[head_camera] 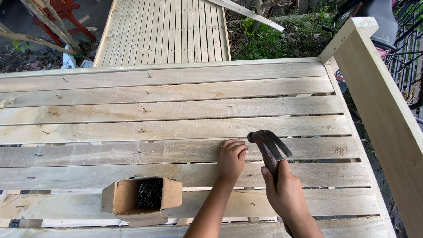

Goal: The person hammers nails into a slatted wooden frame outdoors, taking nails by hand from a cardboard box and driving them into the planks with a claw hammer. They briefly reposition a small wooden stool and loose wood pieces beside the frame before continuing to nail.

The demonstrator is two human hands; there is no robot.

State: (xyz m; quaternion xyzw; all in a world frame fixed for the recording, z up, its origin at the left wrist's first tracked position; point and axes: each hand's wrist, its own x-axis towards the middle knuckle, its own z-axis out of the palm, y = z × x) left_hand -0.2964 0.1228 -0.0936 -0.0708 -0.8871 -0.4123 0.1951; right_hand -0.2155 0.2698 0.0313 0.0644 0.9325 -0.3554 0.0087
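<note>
Wooden slats (176, 128): right hand (284, 189) grips one hammer (269, 145); left hand (230, 161) pinched; one nail box (142, 200).

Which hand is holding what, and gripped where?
Right hand grips a claw hammer by its handle, just below the head. Left hand presses fingertips on a wooden slat; whether it pinches a nail cannot be told.

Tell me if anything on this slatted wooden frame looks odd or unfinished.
Several small dark nails stand proud and tilted along the pale wooden slats, not driven flush. The open cardboard box of nails has ragged, torn flaps.
</note>
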